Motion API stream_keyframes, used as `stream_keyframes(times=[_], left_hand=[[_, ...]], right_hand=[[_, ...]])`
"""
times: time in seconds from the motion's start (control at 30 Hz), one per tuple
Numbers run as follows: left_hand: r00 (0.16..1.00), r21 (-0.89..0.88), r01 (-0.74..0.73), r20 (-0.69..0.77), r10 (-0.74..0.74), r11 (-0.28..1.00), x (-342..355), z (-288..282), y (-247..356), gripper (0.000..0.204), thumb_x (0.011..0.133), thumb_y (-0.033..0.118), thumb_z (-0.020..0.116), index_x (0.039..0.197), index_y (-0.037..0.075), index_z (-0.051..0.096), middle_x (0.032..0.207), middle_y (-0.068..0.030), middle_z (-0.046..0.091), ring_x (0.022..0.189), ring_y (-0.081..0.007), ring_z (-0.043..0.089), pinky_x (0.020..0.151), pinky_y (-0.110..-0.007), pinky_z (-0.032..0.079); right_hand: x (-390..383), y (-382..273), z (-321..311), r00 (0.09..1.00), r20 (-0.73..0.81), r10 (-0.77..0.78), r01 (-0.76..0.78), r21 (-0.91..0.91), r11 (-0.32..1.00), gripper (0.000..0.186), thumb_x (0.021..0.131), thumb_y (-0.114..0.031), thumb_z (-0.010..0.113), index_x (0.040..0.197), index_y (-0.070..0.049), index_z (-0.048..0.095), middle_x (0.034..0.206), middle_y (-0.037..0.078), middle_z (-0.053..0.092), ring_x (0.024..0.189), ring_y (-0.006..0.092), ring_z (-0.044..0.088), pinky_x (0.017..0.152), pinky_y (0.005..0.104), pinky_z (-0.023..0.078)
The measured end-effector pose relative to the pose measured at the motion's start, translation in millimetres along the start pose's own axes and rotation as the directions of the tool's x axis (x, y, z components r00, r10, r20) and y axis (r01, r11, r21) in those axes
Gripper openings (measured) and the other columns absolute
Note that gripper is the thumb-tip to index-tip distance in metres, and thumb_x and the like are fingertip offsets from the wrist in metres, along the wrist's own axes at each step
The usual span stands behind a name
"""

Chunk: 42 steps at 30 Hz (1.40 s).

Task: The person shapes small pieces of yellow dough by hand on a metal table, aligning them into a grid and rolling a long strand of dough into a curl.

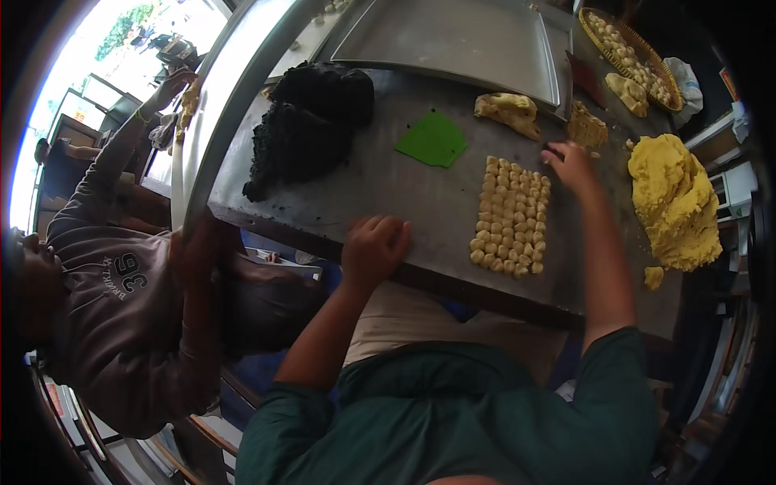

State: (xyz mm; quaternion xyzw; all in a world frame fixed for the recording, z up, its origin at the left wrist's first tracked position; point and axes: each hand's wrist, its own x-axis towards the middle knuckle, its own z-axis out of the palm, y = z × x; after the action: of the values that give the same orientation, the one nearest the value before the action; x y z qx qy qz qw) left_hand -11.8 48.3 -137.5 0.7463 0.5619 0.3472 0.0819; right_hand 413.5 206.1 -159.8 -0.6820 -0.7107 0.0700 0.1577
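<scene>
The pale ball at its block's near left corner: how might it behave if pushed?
The ball might roll outward, being roundish with no neighbour on its left. It's probably light, being small, and its doughy look suggests it could dent.

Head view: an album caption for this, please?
Between left hand and right hand, rows of pale balls on a grey table; yellow dough at right.
</scene>
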Motion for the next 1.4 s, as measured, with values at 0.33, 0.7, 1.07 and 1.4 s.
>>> stream_keyframes(times=[0.33, 0.7, 1.07, 1.4], left_hand=[[0.998, 0.022, -0.064, -0.018, 0.064, 0.998, 4.3, -2.9, -1.6, 0.015, 0.089, 0.017, 0.073, 0.077, 0.009, 0.067, 0.065, -0.005, 0.062, 0.064, -0.0276, 0.063, 0.077, -0.039, 0.049], [0.997, 0.027, -0.063, -0.045, 0.065, 0.998, 3.2, 0.9, -3.2, 0.015, 0.088, 0.016, 0.073, 0.076, 0.01, 0.066, 0.064, -0.0045, 0.061, 0.065, -0.0274, 0.063, 0.075, -0.04, 0.048], [0.994, -0.027, -0.1, -0.046, 0.098, 0.995, 2.6, -0.4, -7.4, 0.017, 0.088, 0.016, 0.074, 0.076, 0.01, 0.064, 0.065, -0.0039, 0.06, 0.066, -0.0265, 0.062, 0.075, -0.04, 0.047], [0.99, -0.035, -0.116, -0.08, 0.113, 0.993, 6.2, 2.1, -4.5, 0.016, 0.088, 0.017, 0.074, 0.076, 0.009, 0.066, 0.065, -0.0037, 0.061, 0.065, -0.0265, 0.061, 0.075, -0.04, 0.048]], right_hand=[[38.9, -64.1, -4.4, 0.851, -0.52, -0.076, 0.222, 0.223, 0.949, 0.016, 0.096, -0.021, 0.067, 0.103, -0.008, 0.073, 0.101, 0.012, 0.071, 0.096, 0.0351, 0.067, 0.085, 0.0437, 0.053], [116.6, -154.0, 15.1, 0.872, 0.003, -0.489, 0.481, -0.19, 0.856, 0.024, 0.096, -0.032, 0.067, 0.103, -0.012, 0.075, 0.108, 0.01, 0.07, 0.107, 0.0297, 0.064, 0.092, 0.0434, 0.053], [87.5, -137.7, 3.5, 0.818, 0.248, -0.518, 0.57, -0.461, 0.68, 0.019, 0.093, -0.017, 0.057, 0.103, -0.01, 0.072, 0.109, 0.006, 0.07, 0.109, 0.0289, 0.065, 0.089, 0.0434, 0.054], [97.1, -81.2, -116.4, 0.964, -0.262, -0.045, 0.233, 0.752, 0.616, 0.033, 0.103, -0.021, 0.06, 0.131, -0.005, 0.068, 0.114, 0.009, 0.074, 0.103, 0.0171, 0.07, 0.094, 0.0322, 0.055]])
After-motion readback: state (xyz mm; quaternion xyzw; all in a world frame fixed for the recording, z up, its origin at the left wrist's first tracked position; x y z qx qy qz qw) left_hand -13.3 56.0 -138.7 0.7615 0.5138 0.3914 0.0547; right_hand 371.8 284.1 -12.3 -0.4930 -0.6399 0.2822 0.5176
